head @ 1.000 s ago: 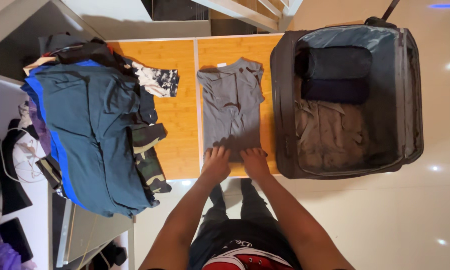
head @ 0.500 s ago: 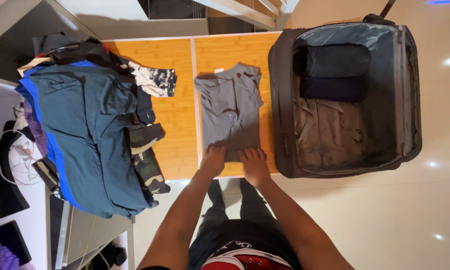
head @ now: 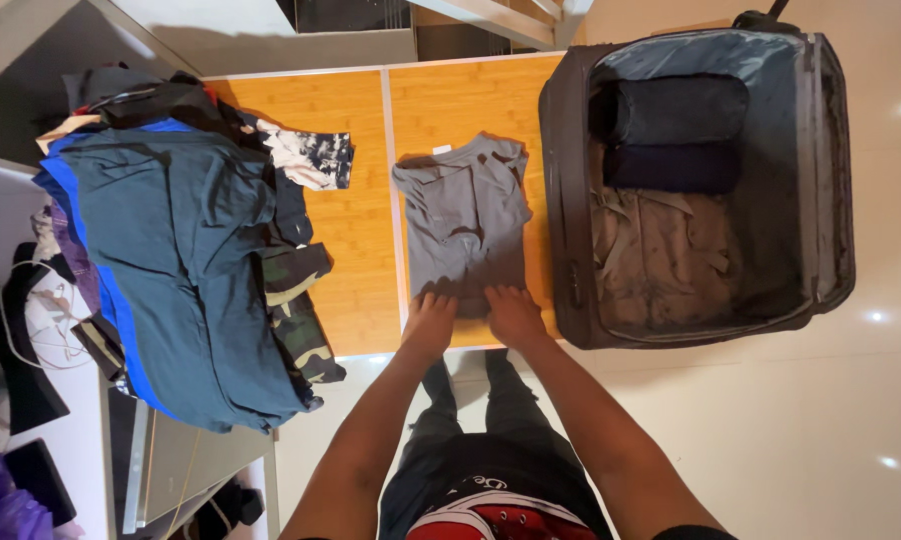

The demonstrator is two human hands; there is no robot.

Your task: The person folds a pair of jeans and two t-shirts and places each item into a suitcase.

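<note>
Grey shirt: the grey shirt (head: 463,225) is lying flat on the orange wooden desk (head: 346,250), folded into a narrow long shape, near the desk's right edge and just beside the suitcase.
Long axis: it is running from the near edge of the desk to the far edge; the collar end is pointing away from the person, the bottom end toward the person.
Left hand: the left hand (head: 430,322) is resting palm down on the bottom left corner of the shirt, fingers spread a little, holding nothing.
Right hand: the right hand (head: 514,313) is pressing flat on the bottom right corner, fingers also open, close beside the left hand but not touching it.
Suitcase: a dark suitcase (head: 567,200) is standing open at the right edge of the desk, with two dark rolled garments (head: 679,130) at its far end and a brownish lining below them.
Clothes pile: a big pile of clothes (head: 186,250), with a dark blue-green piece on top, is covering the left side of the desk and is hanging over its near edge.
</note>
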